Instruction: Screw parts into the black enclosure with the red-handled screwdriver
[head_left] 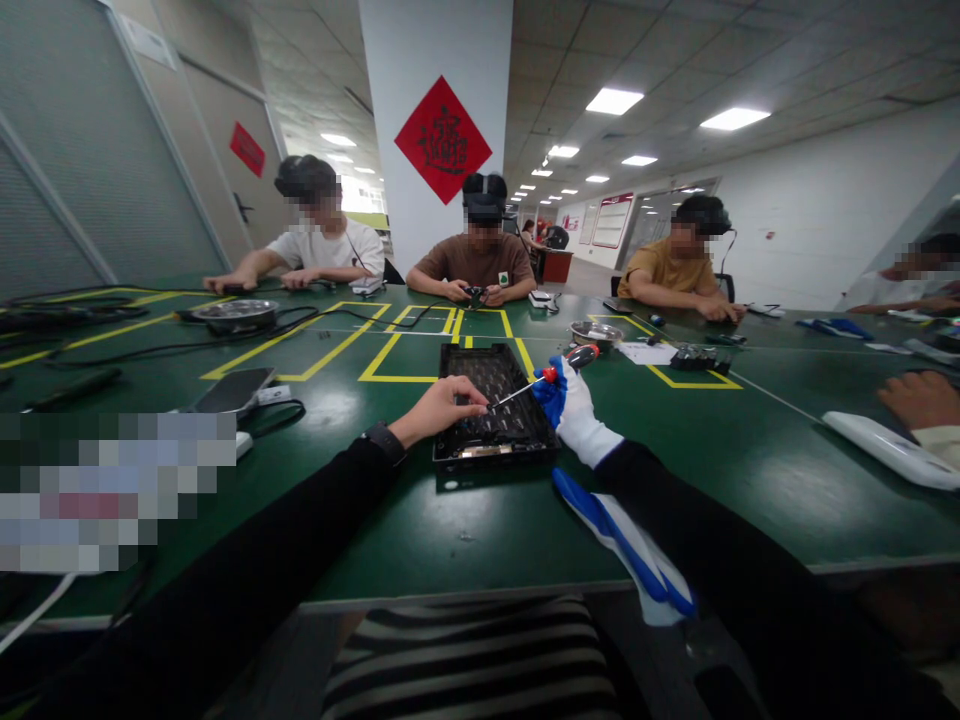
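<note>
A black open casing (495, 452) lies on the green table, with a grid of holes or slots inside. My left hand (444, 408), bare with a dark band at the wrist, is over the casing's left side. Its thumb and fingers are pinched at the tip of a screwdriver; what they hold there is too small to name. My right hand (571, 405), in a white and blue glove, is at the casing's right edge, closed round the screwdriver (583, 356), which has a red and black handle. The shaft slants down to the left.
A blue and white glove (626, 535) lies at the table's front edge (525, 590). A phone-like device (236, 390) and cables are at left, metal bowls (236, 314) farther back. Several people sit around; a person's hand (921, 400) is at right near a white object (889, 448).
</note>
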